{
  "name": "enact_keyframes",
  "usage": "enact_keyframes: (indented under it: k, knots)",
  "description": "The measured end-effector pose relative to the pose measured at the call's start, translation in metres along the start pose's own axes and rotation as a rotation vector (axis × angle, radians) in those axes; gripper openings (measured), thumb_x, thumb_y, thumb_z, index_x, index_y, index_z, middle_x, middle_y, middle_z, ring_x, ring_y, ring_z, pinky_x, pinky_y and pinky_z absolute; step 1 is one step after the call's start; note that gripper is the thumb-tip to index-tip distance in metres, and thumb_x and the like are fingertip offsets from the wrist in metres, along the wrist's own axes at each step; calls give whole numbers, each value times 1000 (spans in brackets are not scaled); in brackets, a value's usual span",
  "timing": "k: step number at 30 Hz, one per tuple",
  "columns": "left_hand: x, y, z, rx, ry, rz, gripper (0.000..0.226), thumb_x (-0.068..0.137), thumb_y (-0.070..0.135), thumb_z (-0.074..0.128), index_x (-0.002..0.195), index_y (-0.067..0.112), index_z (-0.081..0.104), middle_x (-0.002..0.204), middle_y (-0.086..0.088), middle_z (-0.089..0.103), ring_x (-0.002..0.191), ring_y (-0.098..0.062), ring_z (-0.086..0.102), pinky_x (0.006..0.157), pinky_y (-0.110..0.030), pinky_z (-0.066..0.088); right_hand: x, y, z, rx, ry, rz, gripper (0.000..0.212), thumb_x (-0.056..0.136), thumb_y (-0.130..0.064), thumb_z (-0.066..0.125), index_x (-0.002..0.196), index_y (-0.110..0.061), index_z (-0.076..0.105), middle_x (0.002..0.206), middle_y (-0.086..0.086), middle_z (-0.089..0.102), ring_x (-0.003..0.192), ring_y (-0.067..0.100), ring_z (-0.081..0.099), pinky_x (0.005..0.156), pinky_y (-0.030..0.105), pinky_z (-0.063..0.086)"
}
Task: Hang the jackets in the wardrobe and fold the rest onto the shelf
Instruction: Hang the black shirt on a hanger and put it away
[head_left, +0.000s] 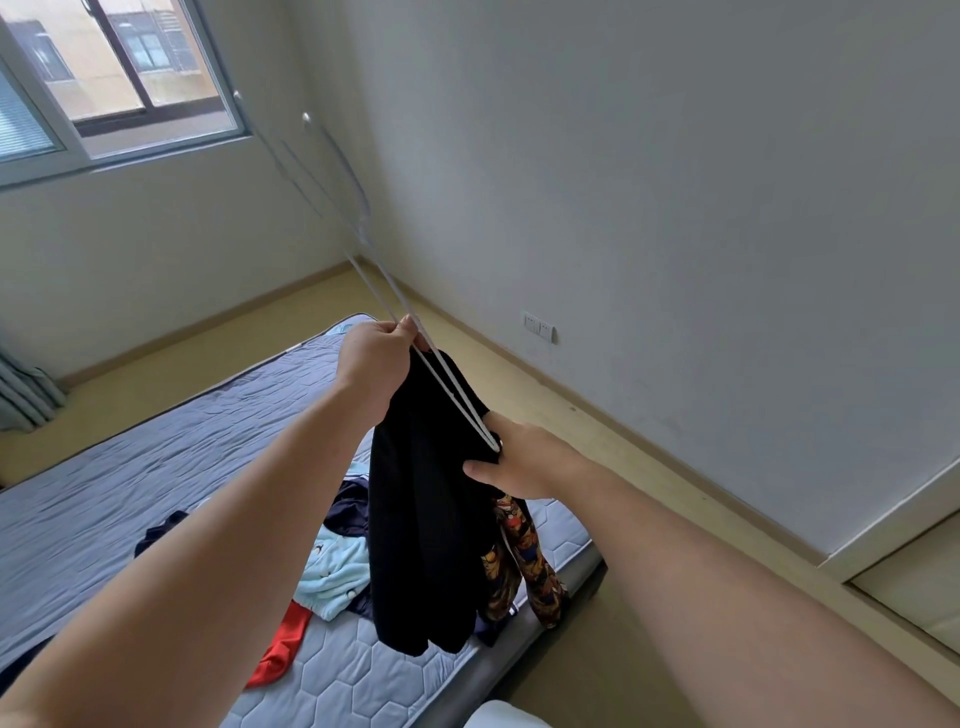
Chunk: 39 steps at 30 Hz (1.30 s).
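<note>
A black garment (426, 525) with white drawstrings (452, 395) hangs in the air in front of me, above the bed. My left hand (371, 364) grips its upper edge and pinches the two drawstrings, whose free ends whip up blurred toward the window. My right hand (524, 460) holds the garment's edge where the strings enter an eyelet, with the thumb pressed on the cloth. A patterned orange-and-dark garment (524, 566) hangs just behind the black one.
Below lies a blue-grey quilted mattress (156, 467) with a pile of clothes: a light blue fleece piece (332, 571), a navy piece (348, 512), a red piece (283, 644). White wall with sockets (537, 326) to the right, window (114, 78) upper left, a white cabinet edge (904, 525) at right.
</note>
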<state>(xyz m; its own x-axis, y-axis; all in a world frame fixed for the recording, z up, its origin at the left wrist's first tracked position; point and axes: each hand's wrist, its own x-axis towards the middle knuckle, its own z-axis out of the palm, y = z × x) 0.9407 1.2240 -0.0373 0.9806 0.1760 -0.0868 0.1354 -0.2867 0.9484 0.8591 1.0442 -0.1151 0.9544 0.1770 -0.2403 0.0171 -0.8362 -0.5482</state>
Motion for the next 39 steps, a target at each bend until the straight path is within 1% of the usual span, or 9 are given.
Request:
enact_keyframes:
  k: [7, 11, 18, 22, 27, 31, 34, 37, 39]
  knots:
    - [12, -14, -2, -32, 189, -57, 46, 100, 38, 55, 60, 21, 71, 63, 3, 63, 71, -24, 60, 84, -42, 56, -5, -1, 6, -17, 64, -56, 62, 83, -84, 38, 113, -35, 63, 114, -7, 48, 110, 15, 51, 95, 41, 48]
    - [19, -26, -5, 113, 233, 20, 46, 101, 41, 51, 62, 24, 69, 62, 5, 58, 70, -24, 55, 69, -34, 45, -5, 8, -4, -75, 250, 20, 54, 84, -82, 45, 100, -34, 63, 111, -8, 50, 100, 15, 56, 85, 39, 52]
    - [22, -29, -12, 350, 323, 158, 42, 103, 38, 49, 68, 23, 68, 70, 8, 62, 84, -23, 61, 76, -30, 41, -5, 15, -7, -289, 509, -135, 42, 93, -65, 51, 99, -26, 65, 97, -7, 55, 79, 21, 60, 65, 31, 49]
    - [16, -26, -11, 466, 269, 310, 39, 103, 38, 49, 77, 19, 73, 77, 0, 68, 84, -25, 60, 76, -32, 43, -6, 15, -4, -78, 573, -281, 28, 97, -44, 62, 87, -17, 63, 84, -5, 56, 75, 24, 57, 65, 35, 49]
    - [9, -20, -6, 551, 155, 411, 40, 103, 42, 49, 78, 21, 71, 67, 7, 61, 66, -18, 55, 63, -29, 38, -5, 12, -6, 189, 598, -231, 22, 97, -36, 63, 85, -19, 57, 112, -8, 69, 105, 20, 58, 94, 39, 46]
    - [6, -15, -4, 600, 42, 437, 38, 101, 44, 52, 74, 25, 69, 63, 9, 58, 60, -11, 52, 57, -28, 36, -5, 11, -11, 499, 565, -143, 24, 99, -41, 60, 77, -36, 51, 93, -9, 69, 84, 9, 63, 75, 26, 53]
    - [7, -11, -5, 651, -17, 458, 38, 101, 45, 52, 71, 27, 67, 62, 7, 59, 60, -8, 53, 53, -23, 34, -3, 8, -16, 570, 559, -79, 32, 101, -46, 54, 79, -26, 42, 67, -7, 50, 53, 4, 46, 55, 22, 44]
    - [6, -11, -5, 667, -65, 444, 40, 100, 46, 54, 67, 28, 66, 58, 8, 57, 55, -8, 51, 52, -24, 32, 0, 3, -21, 622, 433, -21, 32, 100, -54, 49, 93, -25, 39, 74, -7, 44, 56, 1, 44, 58, 20, 42]
    - [5, -12, -2, 697, -135, 444, 39, 100, 45, 55, 66, 27, 65, 57, 7, 57, 54, -8, 52, 52, -25, 32, 0, -1, -24, 686, 354, -13, 41, 95, -63, 51, 107, -26, 35, 85, -5, 45, 72, 4, 51, 68, 21, 43]
